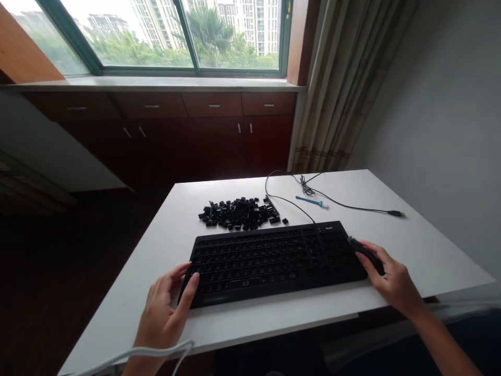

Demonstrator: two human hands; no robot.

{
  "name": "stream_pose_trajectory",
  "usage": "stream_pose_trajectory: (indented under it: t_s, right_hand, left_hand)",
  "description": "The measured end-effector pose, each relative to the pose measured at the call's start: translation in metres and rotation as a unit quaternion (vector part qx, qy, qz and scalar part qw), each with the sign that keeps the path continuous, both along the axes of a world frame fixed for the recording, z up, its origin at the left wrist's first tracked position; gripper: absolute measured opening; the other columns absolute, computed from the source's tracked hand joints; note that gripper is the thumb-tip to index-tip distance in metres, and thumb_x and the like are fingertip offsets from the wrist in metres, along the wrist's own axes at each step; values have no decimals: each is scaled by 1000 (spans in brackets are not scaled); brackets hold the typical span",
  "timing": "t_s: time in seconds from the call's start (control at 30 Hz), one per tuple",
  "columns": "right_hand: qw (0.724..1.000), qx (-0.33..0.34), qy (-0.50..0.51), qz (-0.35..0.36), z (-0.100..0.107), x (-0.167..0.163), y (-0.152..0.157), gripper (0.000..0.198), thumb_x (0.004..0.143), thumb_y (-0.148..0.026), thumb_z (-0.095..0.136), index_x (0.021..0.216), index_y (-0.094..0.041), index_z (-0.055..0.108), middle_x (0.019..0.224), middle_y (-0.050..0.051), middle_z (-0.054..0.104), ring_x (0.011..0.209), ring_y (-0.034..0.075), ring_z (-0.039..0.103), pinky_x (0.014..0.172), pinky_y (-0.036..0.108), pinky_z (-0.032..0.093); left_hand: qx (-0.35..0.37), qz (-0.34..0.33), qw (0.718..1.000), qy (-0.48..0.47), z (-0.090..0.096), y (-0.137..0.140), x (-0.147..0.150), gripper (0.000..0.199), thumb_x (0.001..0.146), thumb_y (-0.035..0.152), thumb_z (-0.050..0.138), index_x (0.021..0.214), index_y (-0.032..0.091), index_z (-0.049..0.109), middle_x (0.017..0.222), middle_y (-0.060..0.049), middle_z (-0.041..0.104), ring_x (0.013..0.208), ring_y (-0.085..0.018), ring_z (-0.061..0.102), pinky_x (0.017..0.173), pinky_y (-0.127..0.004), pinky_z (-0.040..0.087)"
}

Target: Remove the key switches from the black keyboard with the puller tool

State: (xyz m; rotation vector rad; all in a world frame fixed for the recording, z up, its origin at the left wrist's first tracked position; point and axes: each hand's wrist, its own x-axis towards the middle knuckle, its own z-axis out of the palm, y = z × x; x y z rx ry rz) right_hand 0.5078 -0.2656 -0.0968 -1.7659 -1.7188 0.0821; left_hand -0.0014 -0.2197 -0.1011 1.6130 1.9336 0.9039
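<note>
A black keyboard (266,292) with its keycaps off lies on the white table, its rows of bare key sockets facing up. My left hand (166,300) grips its left edge, thumb on top and fingers along the side. At the keyboard's right end, my right hand (387,271) is closed around a black-handled tool (366,253) with a short grey tip. That tip is close to the keyboard's upper right side; whether it touches cannot be made out. Loose black keycaps (238,213) are heaped just behind the keyboard.
On the white table (410,250), a blue stick with a white brush-like end (310,201) lies behind the keyboard. A black cable (352,208) runs to a USB plug (396,213). A white cord (156,351) crosses over my left wrist. Cabinets (215,141) stand beyond.
</note>
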Motion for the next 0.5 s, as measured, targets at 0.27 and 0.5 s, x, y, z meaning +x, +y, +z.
stream_pose_trajectory:
  t_s: [0.27,0.5]
  right_hand:
    - [986,108,-79,-102,5,-15,35,48,96,-36,53,140,-16,58,123,15,63,116,28,63,104,43,50]
    - [983,60,4,-172,-1,-7,39,41,89,-45,63,121,-19,66,110,9,72,95,26,70,90,41,56]
  left_hand:
    - [21,-20,997,71,7,-1,7,61,84,69,51,128,27,56,122,-7,61,113,-29,57,100,-49,48]
    - [30,-20,995,93,10,-5,13,63,85,72,47,128,26,55,122,-8,60,112,-29,56,99,-49,47]
